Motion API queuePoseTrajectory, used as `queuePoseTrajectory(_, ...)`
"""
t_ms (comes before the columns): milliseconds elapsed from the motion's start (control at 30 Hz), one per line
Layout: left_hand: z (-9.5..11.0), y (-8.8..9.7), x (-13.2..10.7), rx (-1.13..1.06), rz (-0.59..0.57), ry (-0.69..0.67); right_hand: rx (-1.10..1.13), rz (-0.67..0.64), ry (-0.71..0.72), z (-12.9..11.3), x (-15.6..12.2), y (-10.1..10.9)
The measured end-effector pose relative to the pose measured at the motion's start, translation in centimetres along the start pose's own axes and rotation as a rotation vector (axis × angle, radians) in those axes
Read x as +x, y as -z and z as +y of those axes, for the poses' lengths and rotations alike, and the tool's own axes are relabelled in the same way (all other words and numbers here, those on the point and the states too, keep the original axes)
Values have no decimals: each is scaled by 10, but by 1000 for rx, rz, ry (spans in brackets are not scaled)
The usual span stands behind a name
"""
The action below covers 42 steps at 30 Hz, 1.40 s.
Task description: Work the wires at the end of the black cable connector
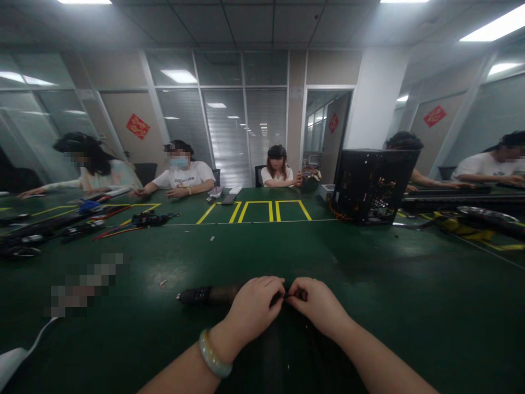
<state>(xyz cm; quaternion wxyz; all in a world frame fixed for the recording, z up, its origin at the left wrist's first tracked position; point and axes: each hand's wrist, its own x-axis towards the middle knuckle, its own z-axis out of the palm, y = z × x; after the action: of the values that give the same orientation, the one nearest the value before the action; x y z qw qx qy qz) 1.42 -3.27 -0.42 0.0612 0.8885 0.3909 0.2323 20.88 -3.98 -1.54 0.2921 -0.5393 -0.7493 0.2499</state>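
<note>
My left hand, with a pale green bangle on the wrist, and my right hand meet at the near edge of the green table. Both are closed in a pinch on a small dark thing between them that I cannot make out. Under my hands lies a dark bundle, partly hidden by my arms. A dark cylindrical tool lies on the table just left of my left hand, touching or nearly touching it.
A black open computer case stands at the back right. Cable bundles and tools lie at the left. Yellow tape boxes mark the table's far middle. Several people sit around the far and side edges. A white cable lies near left.
</note>
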Motion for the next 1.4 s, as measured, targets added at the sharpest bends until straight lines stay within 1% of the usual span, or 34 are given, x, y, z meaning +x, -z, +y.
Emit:
queuePoseTrajectory(200,-1,-1,0,-5,3,-7,-16,6,1,0,0,0)
queuePoseTrajectory(533,-3,-2,-1,-26,23,23,19,-9,-12,-2,-1,2)
queuePoseTrajectory(833,-4,-4,-1,-45,30,39,22,13,-17,2,0,1)
queuePoseTrajectory(1033,-4,-3,-1,-41,26,40,51,-6,-17,3,1,0)
queuePoseTrajectory(1267,-4,-4,-2,-22,15,39,-11,31,0,2,0,0)
queuePoseTrajectory(1400,-4,-4,-1,-13,22,29,28,1,-19,-1,0,1)
